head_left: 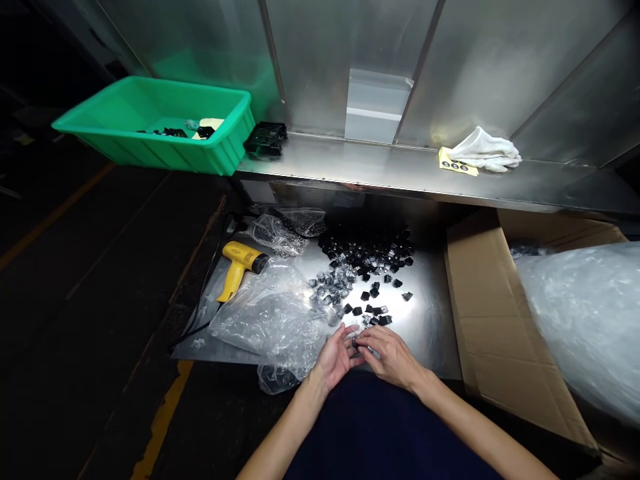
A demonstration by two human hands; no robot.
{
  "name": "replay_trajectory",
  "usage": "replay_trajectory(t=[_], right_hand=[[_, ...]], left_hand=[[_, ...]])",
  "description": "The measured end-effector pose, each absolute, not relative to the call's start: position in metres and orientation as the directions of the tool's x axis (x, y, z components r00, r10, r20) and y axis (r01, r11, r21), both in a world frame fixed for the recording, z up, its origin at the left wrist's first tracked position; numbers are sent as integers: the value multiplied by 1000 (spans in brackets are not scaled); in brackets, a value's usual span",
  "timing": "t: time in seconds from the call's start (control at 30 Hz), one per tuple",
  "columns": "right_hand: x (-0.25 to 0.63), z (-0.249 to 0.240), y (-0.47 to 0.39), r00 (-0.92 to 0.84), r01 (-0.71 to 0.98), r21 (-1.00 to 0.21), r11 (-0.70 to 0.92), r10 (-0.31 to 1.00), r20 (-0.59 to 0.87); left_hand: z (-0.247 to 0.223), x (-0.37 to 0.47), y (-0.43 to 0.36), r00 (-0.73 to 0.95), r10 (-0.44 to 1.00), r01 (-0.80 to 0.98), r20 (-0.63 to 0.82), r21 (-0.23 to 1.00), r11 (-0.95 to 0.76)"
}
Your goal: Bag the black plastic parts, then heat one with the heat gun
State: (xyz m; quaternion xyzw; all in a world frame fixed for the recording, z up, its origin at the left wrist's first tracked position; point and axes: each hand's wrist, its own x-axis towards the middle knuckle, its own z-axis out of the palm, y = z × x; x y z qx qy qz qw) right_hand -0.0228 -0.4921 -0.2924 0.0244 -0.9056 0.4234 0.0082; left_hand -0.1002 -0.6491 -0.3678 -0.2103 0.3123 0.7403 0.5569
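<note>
My left hand (336, 357) is palm up at the front edge of the metal tabletop, its fingers curled about a small dark part (355, 342). From the other side my right hand (387, 353) pinches the same part, and its fingers cover most of it. Just beyond my fingertips lie loose small black plastic pieces (373, 291), some with shiny metal faces. A denser pile of black pieces (370, 243) spreads farther back. Left of them sits a heap of small clear plastic pieces (333, 285).
A clear plastic bag (270, 313) covers the tabletop's left, beside a yellow heat gun (240, 263). Bagged metal bits (285, 233) lie behind. A cardboard box (495, 300) stands right. The shelf (340, 160) holds a green bin (220, 150), black part (267, 139) and white glove (485, 150).
</note>
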Motion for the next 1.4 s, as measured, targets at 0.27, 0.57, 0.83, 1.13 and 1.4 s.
replay_trajectory(t=[0.27,0.57,0.83,1.13,1.4], right_hand=[[-17,-285,-498,-999,38,-818,574,1,-46],[-16,-307,-499,-965,247,-880,405,188,-184],[-5,-328,-494,-848,430,-853,296,457,-269],[-29,-385,-489,-711,531,-413,-740,-124,-692],[-19,-401,-491,-659,569,-259,-781,-245,-711]], left_hand=[[-366,-94,-648,-268,686,-963,-676,216,-163],[-371,-91,-647,-273,716,-962,-642,180,-206],[-355,-88,-650,-381,681,-912,-625,374,-168],[-345,-79,-646,-721,544,-286,-429,900,329],[-307,-61,-647,-777,599,98,-192,904,417]])
